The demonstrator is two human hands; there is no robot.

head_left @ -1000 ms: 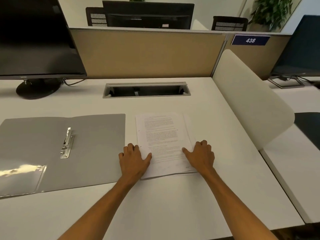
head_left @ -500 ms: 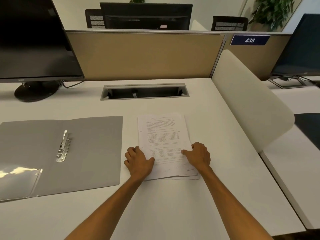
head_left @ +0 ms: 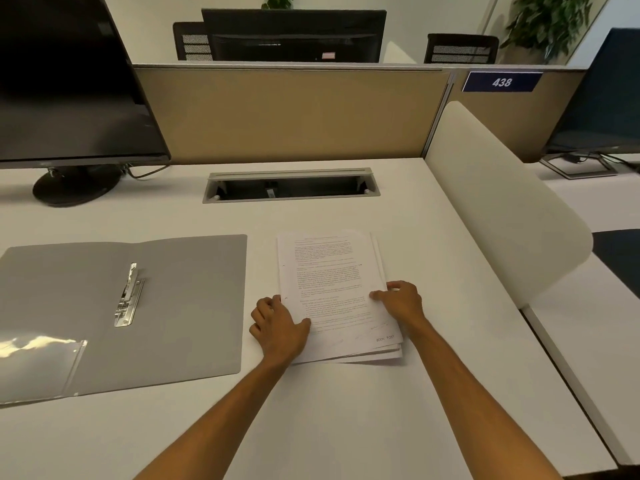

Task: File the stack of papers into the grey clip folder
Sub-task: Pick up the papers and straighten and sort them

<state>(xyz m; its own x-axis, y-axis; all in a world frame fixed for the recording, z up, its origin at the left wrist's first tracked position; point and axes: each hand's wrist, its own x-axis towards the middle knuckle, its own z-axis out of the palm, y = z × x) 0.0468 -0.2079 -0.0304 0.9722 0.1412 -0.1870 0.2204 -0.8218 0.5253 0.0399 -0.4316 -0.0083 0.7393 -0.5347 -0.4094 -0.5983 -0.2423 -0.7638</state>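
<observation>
A stack of printed white papers (head_left: 332, 285) lies on the white desk, slightly fanned at its right and bottom edges. My left hand (head_left: 278, 327) grips the stack's lower left edge, thumb on top and fingers curled at the side. On the right edge, my right hand (head_left: 401, 303) pinches the sheets with thumb and fingers. The grey clip folder (head_left: 187, 299) lies open and flat to the left of the papers. Its metal clip (head_left: 129, 295) sits near the spine, and a clear pocket (head_left: 34, 362) covers the lower left flap.
A black monitor (head_left: 69, 81) on a round stand is at the back left. A cable slot (head_left: 291, 185) is set into the desk behind the papers. A beige partition (head_left: 294, 112) closes the back, a white curved divider (head_left: 502, 202) the right.
Both hands went from lying flat beside the stack to curling around its left and right edges. The papers have shifted slightly and fanned a little.
</observation>
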